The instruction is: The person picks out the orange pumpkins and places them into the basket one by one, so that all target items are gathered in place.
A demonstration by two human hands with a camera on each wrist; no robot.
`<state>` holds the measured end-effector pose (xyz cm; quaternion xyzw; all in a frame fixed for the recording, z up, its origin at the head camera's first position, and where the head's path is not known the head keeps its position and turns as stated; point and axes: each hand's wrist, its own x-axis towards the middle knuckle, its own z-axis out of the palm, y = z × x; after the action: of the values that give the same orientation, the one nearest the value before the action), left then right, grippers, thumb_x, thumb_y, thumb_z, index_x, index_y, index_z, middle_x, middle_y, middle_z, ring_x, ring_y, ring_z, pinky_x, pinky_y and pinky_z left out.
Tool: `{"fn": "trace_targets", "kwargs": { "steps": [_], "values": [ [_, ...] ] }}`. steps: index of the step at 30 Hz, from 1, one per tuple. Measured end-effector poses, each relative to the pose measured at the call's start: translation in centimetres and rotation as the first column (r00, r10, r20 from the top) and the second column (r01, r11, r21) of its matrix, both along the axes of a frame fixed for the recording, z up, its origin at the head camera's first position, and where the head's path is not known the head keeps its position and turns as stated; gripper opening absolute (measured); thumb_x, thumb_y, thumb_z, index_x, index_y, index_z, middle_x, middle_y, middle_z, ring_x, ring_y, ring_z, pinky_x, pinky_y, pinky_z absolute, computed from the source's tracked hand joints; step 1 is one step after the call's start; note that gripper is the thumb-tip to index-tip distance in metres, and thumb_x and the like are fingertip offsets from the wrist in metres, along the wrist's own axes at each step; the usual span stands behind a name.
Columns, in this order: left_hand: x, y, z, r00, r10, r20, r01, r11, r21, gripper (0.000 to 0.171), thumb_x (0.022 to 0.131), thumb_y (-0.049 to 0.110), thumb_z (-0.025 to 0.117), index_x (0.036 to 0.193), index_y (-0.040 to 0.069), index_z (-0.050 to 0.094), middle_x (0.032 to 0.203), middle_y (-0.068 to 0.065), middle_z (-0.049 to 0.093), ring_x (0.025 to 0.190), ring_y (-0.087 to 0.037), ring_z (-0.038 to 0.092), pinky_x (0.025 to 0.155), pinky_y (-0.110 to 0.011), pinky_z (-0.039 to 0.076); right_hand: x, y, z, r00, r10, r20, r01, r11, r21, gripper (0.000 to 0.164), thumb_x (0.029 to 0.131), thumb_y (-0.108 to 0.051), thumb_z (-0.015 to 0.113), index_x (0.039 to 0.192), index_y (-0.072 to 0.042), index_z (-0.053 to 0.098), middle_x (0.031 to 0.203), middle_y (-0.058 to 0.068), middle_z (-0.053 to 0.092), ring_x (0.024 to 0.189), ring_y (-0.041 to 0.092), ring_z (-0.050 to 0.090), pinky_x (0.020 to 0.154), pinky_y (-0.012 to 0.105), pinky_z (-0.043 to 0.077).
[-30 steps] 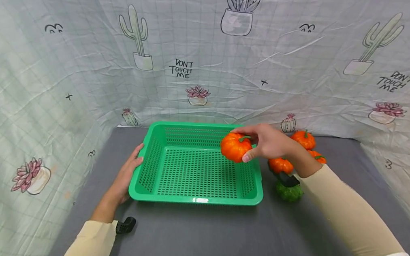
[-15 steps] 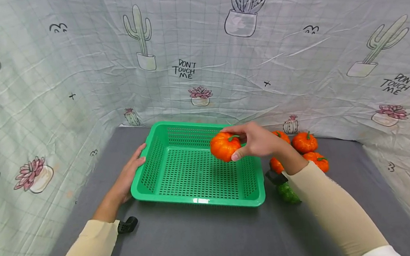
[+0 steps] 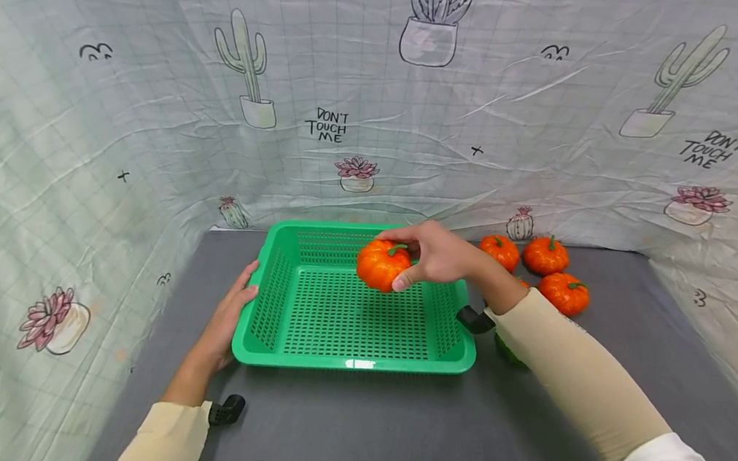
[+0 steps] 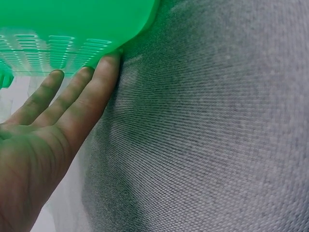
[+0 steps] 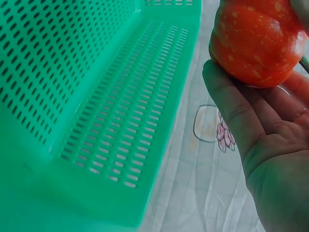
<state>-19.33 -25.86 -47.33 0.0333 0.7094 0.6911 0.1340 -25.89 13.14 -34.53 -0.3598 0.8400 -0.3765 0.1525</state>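
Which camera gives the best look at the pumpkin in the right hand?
The head view: the orange pumpkin shows nearly whole, stem included, though the right hand covers its edge. The right wrist view is closer, but crops it and shows little stem. The left wrist view shows none of it.

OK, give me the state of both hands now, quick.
Left hand: open, touching the side of the green rectangular perforated plastic basket.
Right hand: closed, holding a round, ribbed, glossy orange pumpkin.
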Motion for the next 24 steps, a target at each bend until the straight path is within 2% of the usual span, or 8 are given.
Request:
{"fn": "trace_targets", "kwargs": {
  "steps": [13, 24],
  "values": [
    [0.3, 0.0, 0.1, 1.0, -0.01, -0.013, 0.01, 1.0, -0.002, 0.061, 0.114, 0.041, 0.031, 0.169, 0.034, 0.005, 0.167, -0.021, 0.02, 0.112, -0.013, 0.06, 0.086, -0.032, 0.057, -0.7, -2.8, -1.6, 0.998, -0.012, 0.068, 0.015, 0.999, -0.04, 0.078, 0.081, -0.019, 0.092, 0.148, -0.004, 0.056, 0.132, 0.012, 0.071, 0.105, 0.022, 0.07, 0.092, 0.037, 0.059],
    [0.1, 0.1, 0.1, 1.0, -0.011, -0.015, 0.011, 1.0, 0.014, 0.061, 0.114, 0.04, 0.031, 0.169, 0.034, 0.005, 0.166, -0.022, 0.021, 0.112, -0.014, 0.061, 0.086, -0.033, 0.058, -1.3, -4.7, -2.0, 0.997, -0.039, 0.074, 0.042, 0.998, -0.044, 0.076, 0.08, -0.019, 0.092, 0.145, -0.003, 0.057, 0.135, 0.011, 0.07, 0.11, 0.025, 0.069, 0.094, 0.036, 0.058]
  ]
}}
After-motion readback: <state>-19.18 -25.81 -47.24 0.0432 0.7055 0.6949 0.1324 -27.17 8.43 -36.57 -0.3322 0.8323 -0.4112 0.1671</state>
